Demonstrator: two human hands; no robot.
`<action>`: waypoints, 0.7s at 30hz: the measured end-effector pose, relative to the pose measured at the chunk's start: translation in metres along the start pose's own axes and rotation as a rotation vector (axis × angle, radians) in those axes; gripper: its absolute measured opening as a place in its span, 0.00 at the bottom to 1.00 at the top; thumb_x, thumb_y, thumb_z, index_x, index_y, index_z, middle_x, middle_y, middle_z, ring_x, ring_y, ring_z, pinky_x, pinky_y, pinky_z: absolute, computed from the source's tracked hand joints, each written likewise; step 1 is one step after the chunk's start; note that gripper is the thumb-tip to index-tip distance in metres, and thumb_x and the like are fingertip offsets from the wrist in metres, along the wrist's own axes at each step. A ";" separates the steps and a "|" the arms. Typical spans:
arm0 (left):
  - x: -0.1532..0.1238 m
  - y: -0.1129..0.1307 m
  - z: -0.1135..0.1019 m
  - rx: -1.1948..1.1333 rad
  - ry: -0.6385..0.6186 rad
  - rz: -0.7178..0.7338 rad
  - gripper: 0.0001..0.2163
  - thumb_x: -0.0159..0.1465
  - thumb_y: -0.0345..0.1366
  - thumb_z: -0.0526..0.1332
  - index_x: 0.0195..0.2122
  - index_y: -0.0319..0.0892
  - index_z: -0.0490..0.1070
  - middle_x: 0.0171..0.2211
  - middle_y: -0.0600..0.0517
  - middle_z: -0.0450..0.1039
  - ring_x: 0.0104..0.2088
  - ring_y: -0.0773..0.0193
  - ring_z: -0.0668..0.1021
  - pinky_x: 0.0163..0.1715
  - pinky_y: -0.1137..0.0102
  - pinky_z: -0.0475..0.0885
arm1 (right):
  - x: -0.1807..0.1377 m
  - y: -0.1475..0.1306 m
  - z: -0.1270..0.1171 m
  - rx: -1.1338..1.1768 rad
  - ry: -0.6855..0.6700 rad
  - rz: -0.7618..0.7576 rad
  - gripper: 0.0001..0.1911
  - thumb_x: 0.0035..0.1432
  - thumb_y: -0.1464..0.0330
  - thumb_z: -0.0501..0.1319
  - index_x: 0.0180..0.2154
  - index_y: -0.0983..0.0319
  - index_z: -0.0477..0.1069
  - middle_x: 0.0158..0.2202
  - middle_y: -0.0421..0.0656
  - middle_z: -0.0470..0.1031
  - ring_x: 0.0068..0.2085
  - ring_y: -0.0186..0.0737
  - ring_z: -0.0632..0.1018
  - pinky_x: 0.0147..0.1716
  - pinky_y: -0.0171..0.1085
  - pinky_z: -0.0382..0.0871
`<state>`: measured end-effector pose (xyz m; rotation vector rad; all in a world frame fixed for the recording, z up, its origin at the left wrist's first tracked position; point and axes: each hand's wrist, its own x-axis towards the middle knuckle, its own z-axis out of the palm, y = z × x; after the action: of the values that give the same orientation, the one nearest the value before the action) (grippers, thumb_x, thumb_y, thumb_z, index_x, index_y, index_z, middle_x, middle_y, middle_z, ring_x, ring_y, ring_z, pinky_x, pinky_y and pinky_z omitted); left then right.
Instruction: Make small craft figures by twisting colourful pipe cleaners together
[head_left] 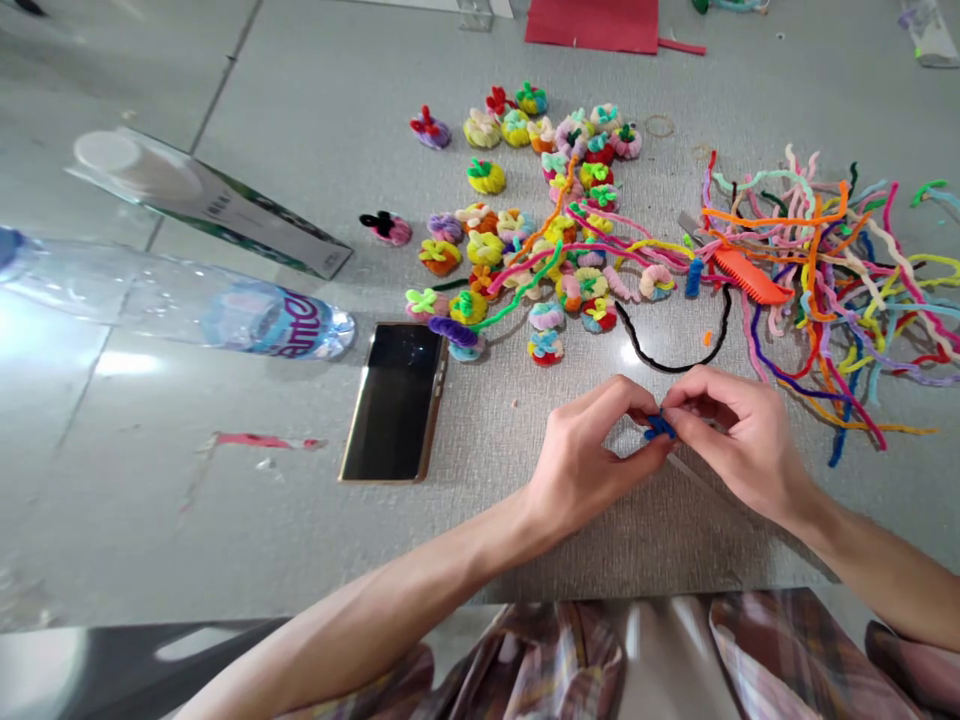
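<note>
My left hand [592, 450] and my right hand [739, 430] meet above the grey table, both pinching a small twisted piece of blue pipe cleaner [659, 427]. Fingertips of both hands cover part of it. Just beyond them a black pipe cleaner [667, 366] lies in a curve. A tightly coiled blue pipe cleaner [694, 278] rests farther back, beside an orange-handled tool [750, 276] with a metal blade. Many small pumpkin-like pipe-cleaner pieces [485, 248] sit grouped ahead and to the left.
A tangle of loose pipe cleaners [832, 290] spreads at the right. On the left are a phone [395, 400], a plastic bottle [172, 295] lying in view and a carton [217, 200]. A red sheet [592, 22] lies at the far edge, near a thin rubber band [660, 126].
</note>
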<state>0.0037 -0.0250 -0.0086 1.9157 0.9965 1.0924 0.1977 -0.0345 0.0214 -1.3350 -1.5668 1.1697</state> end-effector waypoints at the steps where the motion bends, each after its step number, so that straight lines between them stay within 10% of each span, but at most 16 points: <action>1: 0.000 0.000 0.000 0.013 -0.003 0.028 0.09 0.65 0.26 0.71 0.41 0.42 0.73 0.35 0.54 0.80 0.34 0.66 0.82 0.36 0.72 0.78 | 0.000 0.000 0.000 0.012 0.003 0.005 0.04 0.67 0.72 0.67 0.37 0.59 0.79 0.33 0.36 0.81 0.33 0.33 0.79 0.32 0.32 0.72; 11: -0.002 0.003 0.001 0.120 0.062 0.167 0.06 0.69 0.27 0.70 0.42 0.42 0.75 0.36 0.53 0.83 0.33 0.68 0.83 0.33 0.74 0.77 | 0.001 -0.002 0.000 0.137 -0.031 0.061 0.05 0.69 0.70 0.67 0.36 0.59 0.78 0.30 0.36 0.80 0.31 0.32 0.80 0.32 0.32 0.73; 21: 0.009 0.008 -0.008 -0.411 -0.077 -0.197 0.09 0.76 0.33 0.65 0.36 0.41 0.78 0.30 0.52 0.82 0.29 0.68 0.82 0.33 0.72 0.76 | 0.001 0.007 -0.003 0.333 -0.075 0.005 0.02 0.70 0.69 0.68 0.41 0.57 0.77 0.34 0.36 0.80 0.31 0.33 0.82 0.35 0.35 0.77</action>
<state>0.0014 -0.0188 0.0044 1.4851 0.8233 1.0102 0.2027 -0.0331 0.0159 -1.0868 -1.3468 1.4263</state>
